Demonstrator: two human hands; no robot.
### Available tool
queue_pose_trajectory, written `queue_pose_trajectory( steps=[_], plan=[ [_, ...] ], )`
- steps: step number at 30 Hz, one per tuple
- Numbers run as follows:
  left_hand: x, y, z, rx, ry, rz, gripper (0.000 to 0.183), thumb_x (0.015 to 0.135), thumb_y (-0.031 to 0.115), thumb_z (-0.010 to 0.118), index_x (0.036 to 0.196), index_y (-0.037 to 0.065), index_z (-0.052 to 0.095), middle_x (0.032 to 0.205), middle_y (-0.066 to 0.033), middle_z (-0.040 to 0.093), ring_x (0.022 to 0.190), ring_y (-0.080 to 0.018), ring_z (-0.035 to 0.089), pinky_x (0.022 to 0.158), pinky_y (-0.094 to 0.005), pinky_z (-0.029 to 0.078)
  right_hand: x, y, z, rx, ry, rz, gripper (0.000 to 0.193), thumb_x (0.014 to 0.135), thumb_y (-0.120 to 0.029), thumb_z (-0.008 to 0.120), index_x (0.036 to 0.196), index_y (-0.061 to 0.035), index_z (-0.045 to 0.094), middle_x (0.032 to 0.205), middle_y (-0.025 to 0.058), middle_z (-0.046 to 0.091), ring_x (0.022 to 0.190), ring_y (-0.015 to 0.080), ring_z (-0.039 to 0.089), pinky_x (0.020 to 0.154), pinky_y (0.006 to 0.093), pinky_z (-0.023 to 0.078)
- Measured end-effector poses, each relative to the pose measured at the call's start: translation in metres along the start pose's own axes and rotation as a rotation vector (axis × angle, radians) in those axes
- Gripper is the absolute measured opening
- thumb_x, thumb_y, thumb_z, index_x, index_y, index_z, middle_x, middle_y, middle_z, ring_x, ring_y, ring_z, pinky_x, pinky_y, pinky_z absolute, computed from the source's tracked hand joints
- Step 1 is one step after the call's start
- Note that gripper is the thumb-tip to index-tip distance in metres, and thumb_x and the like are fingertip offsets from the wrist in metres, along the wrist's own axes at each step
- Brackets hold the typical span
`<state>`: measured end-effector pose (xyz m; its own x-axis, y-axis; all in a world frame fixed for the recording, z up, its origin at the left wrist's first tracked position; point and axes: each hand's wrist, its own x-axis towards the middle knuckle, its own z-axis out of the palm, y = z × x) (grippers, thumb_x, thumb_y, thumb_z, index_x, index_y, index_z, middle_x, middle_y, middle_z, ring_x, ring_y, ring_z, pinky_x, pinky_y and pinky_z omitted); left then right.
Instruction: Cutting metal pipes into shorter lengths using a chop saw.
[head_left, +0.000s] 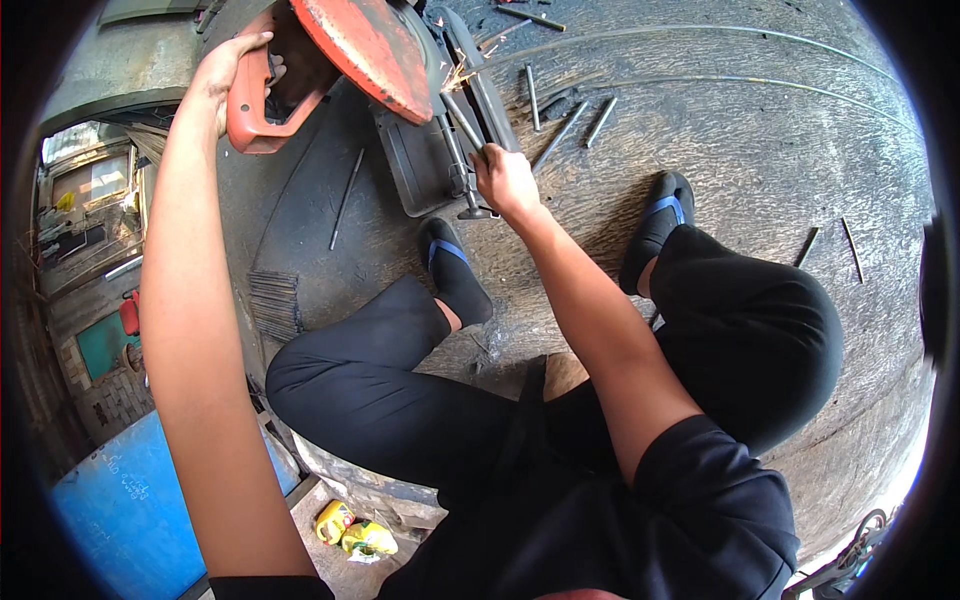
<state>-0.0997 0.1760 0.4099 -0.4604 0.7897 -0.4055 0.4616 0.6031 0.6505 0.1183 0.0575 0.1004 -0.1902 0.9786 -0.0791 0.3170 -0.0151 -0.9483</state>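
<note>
Left grip (228, 72) wrapped round the red handle (262, 128) of the cut-off saw, fingers curled through its loop; whether a trigger is pressed, cannot tell. Right grip (508, 182) closed in a fist on the near end of a metal rod (462, 120). Rod slants up and away from the fist, far end at the saw, right by the sparks (455, 78), which spray just beside the edge of the red guard (368, 55). Exact contact of blade and rod too small to tell. Below the guard, dark saw base (408, 165) on the floor (720, 140), clamp screw (456, 165) running along it, its knob (476, 212) toward the person, just left of the right fist. Right of the base, three short rods lie loose: one nearly upright in view (533, 98), a longer slanted one (560, 137), another slanted beside it (601, 122). Two long thin bars (700, 33) (745, 80) curve across the upper right. Left of the base, a single thin rod (347, 200); nearer the left knee, a bundle of rods (275, 303) side by side. Black feet with blue straps, left (455, 268) and right (665, 210), flat on the floor, well apart. Two more short pieces (808, 247) (852, 250) far right. Lower left: blue panel (130, 510), two yellow packs (335, 522) (368, 540) together.
</note>
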Motion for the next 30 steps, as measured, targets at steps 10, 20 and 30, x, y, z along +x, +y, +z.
queue_pose_trajectory(
  steps=[10,20,30],
  plan=[
    [0.005,-0.002,-0.005,0.037,0.008,-0.018,0.037,0.081,0.032,0.07,0.103,0.006,0.057,0.08,-0.0043,0.064,0.067,-0.0145,0.063,0.055,-0.0262,0.048,0.018,0.015,-0.018,1.022,-0.456,0.68,0.035,0.096,-0.029,0.036,0.09,-0.0031,0.059,0.055,-0.0037,0.038,0.039,0.0099,0.029,0.038,0.027,0.025],
    [0.013,-0.01,-0.011,-0.063,0.032,-0.029,0.038,0.081,0.033,0.07,0.106,0.008,0.057,0.086,-0.0035,0.064,0.076,-0.0145,0.064,0.063,-0.0268,0.048,0.019,0.012,-0.029,1.438,-0.679,0.808,0.034,0.099,-0.029,0.033,0.089,-0.0046,0.055,0.054,-0.0052,0.031,0.039,0.0063,0.025,0.038,0.0217,0.023],
    [0.007,-0.007,-0.005,-0.056,-0.015,-0.005,0.036,0.081,0.032,0.069,0.108,0.01,0.058,0.087,-0.0022,0.065,0.077,-0.0137,0.064,0.063,-0.0261,0.047,0.012,0.006,-0.024,1.26,-0.65,0.695,0.027,0.099,-0.033,0.041,0.091,-0.0094,0.052,0.06,-0.0068,0.033,0.047,0.0051,0.024,0.042,0.0211,0.022]
  ],
)
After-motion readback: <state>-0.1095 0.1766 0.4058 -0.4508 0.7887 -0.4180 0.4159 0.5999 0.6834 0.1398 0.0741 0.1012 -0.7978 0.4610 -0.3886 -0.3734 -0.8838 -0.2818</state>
